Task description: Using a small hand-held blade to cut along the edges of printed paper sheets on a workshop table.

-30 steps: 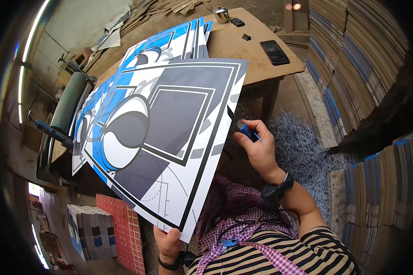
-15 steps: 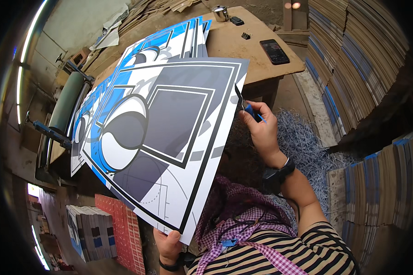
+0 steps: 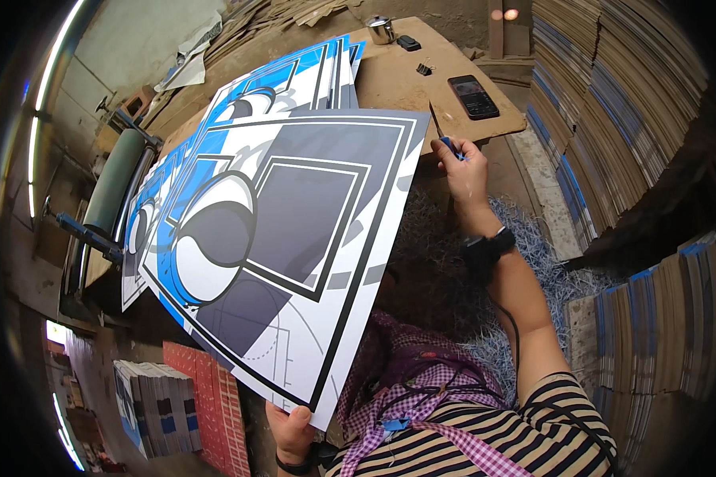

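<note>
A large printed sheet (image 3: 286,226) in grey, white, black and blue lies slanted over similar sheets on the table, its near end lifted toward me. My left hand (image 3: 293,433) pinches its bottom corner, thumb on top. At the sheet's upper right corner, my right hand (image 3: 465,171) is closed round a small blue-handled tool (image 3: 447,144) with a slim, dark pointed tip. The tip points up, just beside the sheet's edge; whether it touches the paper I cannot tell. Beneath and beyond lie more printed sheets (image 3: 320,67) with the same design.
On the wooden table (image 3: 418,99) are a phone (image 3: 473,97), a binder clip (image 3: 424,70), a small black object (image 3: 408,43) and a metal cup (image 3: 380,30). A green roller machine (image 3: 115,179) stands left. Paper shreds (image 3: 525,238) cover the floor; tall board stacks (image 3: 612,103) rise right.
My right hand has moved up and slightly right along the sheet's edge to its top corner, carrying the blue-handled tool. My left hand keeps its hold, a little lower.
</note>
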Demonstrator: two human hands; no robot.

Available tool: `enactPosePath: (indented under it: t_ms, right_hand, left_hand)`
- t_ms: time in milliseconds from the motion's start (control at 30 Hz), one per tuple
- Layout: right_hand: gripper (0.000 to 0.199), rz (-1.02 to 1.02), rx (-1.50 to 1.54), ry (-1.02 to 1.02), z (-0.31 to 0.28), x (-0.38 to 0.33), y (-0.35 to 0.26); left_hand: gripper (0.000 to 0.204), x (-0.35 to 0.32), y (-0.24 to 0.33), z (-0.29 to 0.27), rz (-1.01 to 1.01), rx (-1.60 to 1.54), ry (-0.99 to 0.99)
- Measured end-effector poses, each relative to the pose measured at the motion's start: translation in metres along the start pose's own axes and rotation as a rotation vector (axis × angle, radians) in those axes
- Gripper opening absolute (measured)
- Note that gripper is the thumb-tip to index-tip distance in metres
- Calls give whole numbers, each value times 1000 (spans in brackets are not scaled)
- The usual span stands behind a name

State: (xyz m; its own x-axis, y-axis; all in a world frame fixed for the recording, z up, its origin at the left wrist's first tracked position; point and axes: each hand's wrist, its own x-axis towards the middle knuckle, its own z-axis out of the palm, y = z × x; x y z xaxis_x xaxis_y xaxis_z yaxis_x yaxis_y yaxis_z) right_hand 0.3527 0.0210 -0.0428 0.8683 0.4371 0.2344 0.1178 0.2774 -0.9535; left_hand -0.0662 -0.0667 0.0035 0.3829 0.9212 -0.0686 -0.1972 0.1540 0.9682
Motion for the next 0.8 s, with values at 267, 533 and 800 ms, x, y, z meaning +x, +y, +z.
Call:
enactPosePath:
  t_ms: [267, 533, 800]
  right_hand:
    - [34, 228, 329, -135, -21, -28, -11]
    - [32, 287, 311, -656, -27, -102, -35]
    - [32, 222, 255, -716, -19, -90, -30]
  left_hand:
    - [73, -1, 3, -3, 4, 19, 23]
    - [77, 4, 8, 12, 23, 47, 34]
    - [75, 3, 7, 14, 36, 73, 38]
